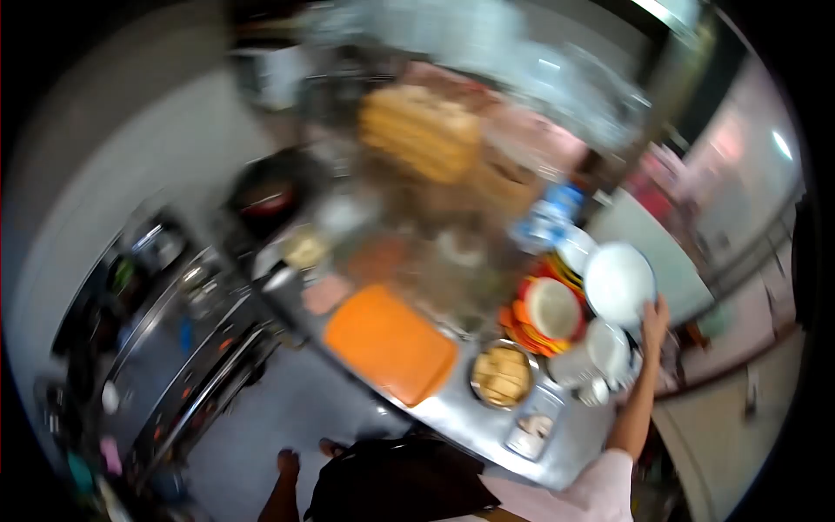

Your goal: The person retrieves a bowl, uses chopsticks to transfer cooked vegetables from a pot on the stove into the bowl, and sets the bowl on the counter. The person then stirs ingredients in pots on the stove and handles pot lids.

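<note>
My right hand (655,320) reaches far out to the right, its fingers closed on the rim of a white bowl (619,284). Below that bowl are white containers (596,355), and beside it a pale bowl (553,309) sits on a stack of red and yellow dishes (522,329). What seems to be my left hand (288,461) hangs low at the bottom left, dark and blurred, away from the counter; its fingers cannot be made out. Nearer me are a round metal bowl of yellowish pieces (502,375) and a small clear tray (532,428) with pale contents.
An orange board (391,344) lies along the edge of the steel counter (483,432). Blurred yellow blocks (420,130) and a blue-and-white plastic pack (550,217) stand farther back. A dark pan (268,196) is at the left, above a metal rack (196,374).
</note>
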Motion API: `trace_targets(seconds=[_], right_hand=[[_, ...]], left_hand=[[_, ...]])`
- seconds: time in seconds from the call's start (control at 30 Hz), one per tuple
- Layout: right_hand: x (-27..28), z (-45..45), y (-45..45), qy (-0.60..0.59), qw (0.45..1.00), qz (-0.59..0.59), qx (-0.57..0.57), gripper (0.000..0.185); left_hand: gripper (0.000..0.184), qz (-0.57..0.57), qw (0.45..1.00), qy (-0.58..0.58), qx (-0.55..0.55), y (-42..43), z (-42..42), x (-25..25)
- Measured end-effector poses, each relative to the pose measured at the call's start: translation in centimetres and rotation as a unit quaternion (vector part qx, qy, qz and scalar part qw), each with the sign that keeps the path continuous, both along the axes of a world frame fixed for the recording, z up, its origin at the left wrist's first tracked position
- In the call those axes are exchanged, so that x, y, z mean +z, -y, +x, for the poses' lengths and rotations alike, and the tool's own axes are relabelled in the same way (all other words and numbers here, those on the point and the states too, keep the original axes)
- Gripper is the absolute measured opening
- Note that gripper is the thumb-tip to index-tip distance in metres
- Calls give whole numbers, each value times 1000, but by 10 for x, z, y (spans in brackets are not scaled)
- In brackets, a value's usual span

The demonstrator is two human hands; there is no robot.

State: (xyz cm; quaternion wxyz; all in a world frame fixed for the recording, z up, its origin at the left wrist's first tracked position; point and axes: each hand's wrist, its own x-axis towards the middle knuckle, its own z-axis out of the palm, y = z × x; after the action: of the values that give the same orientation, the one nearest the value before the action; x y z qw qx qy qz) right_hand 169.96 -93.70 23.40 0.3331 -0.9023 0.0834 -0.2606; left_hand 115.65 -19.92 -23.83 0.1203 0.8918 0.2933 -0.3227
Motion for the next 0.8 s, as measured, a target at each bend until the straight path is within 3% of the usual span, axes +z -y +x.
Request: trace_targets(seconds=[0.03, 0.07, 0.1, 0.13, 0.17, 0.2, 0.27, 0.3, 0.33, 0.37, 0.4, 0.47, 0.5, 0.53, 0.6, 0.63, 0.77, 0.8], right_hand=[[-39, 7, 1, 77, 992, -94, 43, 44], [-39, -17, -51, -18, 992, 30, 119, 42], [-41, -41, -116, 1, 987, -1, 162, 41], [-54, -48, -155, -67, 960, 56, 265, 39], [-61, -81, -240, -22, 945, 132, 298, 35], [-123, -70, -260, -28, 949, 154, 275, 34], [-166, -92, -360, -170, 894, 166, 379, 34], [-169, -132, -429, -119, 926, 39, 355, 33], [-154, -165, -493, -223, 881, 55, 413, 31], [-172, -196, -549, -187, 883, 135, 409, 28], [-140, -234, -607, -270, 815, 126, 496, 27], [-160, -282, -695, -170, 805, 37, 567, 21], [-187, -296, -726, -175, 795, 15, 581, 20], [-177, -322, -760, -186, 766, -10, 616, 18], [-174, -366, -815, -243, 697, 29, 674, 17], [-156, -393, -838, -304, 662, 46, 684, 16], [-193, -431, -920, -447, 496, 53, 743, 27], [-199, -439, -941, -457, 477, 47, 749, 29]], left_hand=[[26, -39, 964, 26, 262, 1, 13, 1], [30, 27, 986, 117, 112, -2, 15, 7], [38, 13, 958, 260, 116, -2, 23, 28], [40, -38, 943, 257, 209, -7, 43, 57], [42, -56, 931, 276, 231, -13, 60, 69], [47, -218, 868, 331, 298, -24, 70, 103], [57, -421, 746, 406, 317, -38, 81, 157], [62, -453, 717, 418, 327, -41, 76, 202], [73, -487, 687, 425, 333, -43, 71, 244], [79, -516, 656, 428, 346, -45, 62, 266], [89, -541, 625, 436, 356, -53, 54, 280], [90, -519, 585, 460, 422, -66, 33, 288], [82, -483, 567, 453, 489, -78, 21, 286], [75, -444, 541, 443, 560, -87, 8, 281], [51, -329, 450, 545, 626, -109, -25, 261], [50, -300, 434, 560, 639, -120, -43, 259], [48, -227, 362, 557, 711, -167, -109, 242], [51, -195, 331, 566, 730, -180, -124, 233]])
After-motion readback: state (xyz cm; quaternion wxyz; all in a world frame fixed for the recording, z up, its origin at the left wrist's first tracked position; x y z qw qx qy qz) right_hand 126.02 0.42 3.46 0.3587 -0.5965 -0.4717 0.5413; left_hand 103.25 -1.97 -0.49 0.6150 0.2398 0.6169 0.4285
